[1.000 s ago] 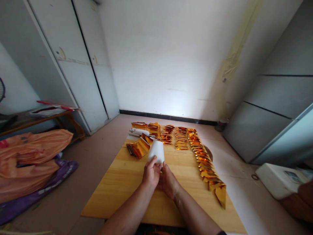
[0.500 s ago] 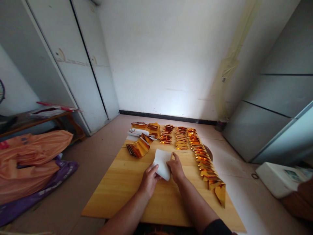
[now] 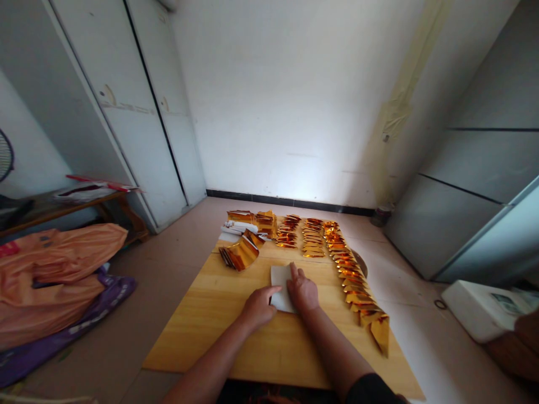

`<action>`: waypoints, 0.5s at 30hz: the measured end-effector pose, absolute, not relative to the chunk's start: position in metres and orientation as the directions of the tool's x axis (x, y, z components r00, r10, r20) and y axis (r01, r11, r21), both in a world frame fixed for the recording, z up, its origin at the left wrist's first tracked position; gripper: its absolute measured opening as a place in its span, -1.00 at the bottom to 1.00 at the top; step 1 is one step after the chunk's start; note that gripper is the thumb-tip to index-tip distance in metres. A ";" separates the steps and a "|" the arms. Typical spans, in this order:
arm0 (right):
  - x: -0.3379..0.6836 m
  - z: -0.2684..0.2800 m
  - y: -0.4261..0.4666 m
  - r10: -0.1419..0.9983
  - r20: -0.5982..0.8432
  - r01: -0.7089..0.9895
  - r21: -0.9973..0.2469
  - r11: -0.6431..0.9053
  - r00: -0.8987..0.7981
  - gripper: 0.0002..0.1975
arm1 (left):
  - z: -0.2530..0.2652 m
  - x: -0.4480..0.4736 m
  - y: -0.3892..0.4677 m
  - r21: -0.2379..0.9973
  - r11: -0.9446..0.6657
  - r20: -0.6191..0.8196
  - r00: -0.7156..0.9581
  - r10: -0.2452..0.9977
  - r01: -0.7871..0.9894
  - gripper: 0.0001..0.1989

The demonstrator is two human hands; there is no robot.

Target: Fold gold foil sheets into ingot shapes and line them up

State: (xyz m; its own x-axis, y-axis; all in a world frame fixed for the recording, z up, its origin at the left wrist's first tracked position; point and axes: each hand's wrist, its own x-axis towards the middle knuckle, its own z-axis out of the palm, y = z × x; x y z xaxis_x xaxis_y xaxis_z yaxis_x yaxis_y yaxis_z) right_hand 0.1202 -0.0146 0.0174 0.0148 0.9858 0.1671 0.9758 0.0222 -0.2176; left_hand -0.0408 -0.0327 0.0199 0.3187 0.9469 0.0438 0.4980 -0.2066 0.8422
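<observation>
A small sheet of paper (image 3: 281, 298) lies on the wooden tabletop (image 3: 202, 314), its pale grey-white side up. My left hand (image 3: 259, 307) is at its left edge, the thumb on top and the fingers curled by the border. Along the right edge presses my right hand (image 3: 304, 289), its index finger pointing forward and the other fingers bent. Both hands are closed on the paper, and its right border is hidden under my right hand. Beyond it rests a curved stack of shiny gold foil paper (image 3: 242, 252).
Folded gold foil pieces stand in a long row (image 3: 353, 280) down the right side and two shorter rows, (image 3: 288, 231) at the back. A white roll (image 3: 240, 227) lies at the back left. Orange cloth (image 3: 54, 269) is left of the table, a white box (image 3: 484, 308) right.
The paper was held up and tilted; now it lies flat on the tabletop. My left hand has shifted slightly, and my right hand has come down onto the paper's right edge.
</observation>
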 end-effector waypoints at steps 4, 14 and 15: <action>0.125 0.023 -0.015 0.998 0.069 0.989 -0.145 0.008 0.002 -0.74 | 0.022 -0.052 -0.034 0.561 -0.398 0.054 0.448 0.893 0.726 -0.34; 0.129 0.033 -0.018 1.000 0.012 0.990 -0.140 0.005 -0.004 -0.74 | 0.009 -0.052 -0.024 0.326 -0.672 0.293 0.604 0.741 0.665 -0.58; 0.133 0.032 -0.018 1.000 0.015 0.983 -0.181 0.009 -0.006 -0.74 | 0.007 -0.052 -0.023 0.346 -0.671 0.279 0.611 0.741 0.656 -0.58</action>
State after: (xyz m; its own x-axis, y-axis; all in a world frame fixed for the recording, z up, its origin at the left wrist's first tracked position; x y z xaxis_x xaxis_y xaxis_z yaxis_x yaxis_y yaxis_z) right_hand 0.1327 -0.0177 0.0325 -0.0064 0.9999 0.0151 0.9834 0.0090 -0.1811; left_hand -0.0524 -0.0229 0.0067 0.6109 0.7411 0.2786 0.6558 -0.6708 0.3462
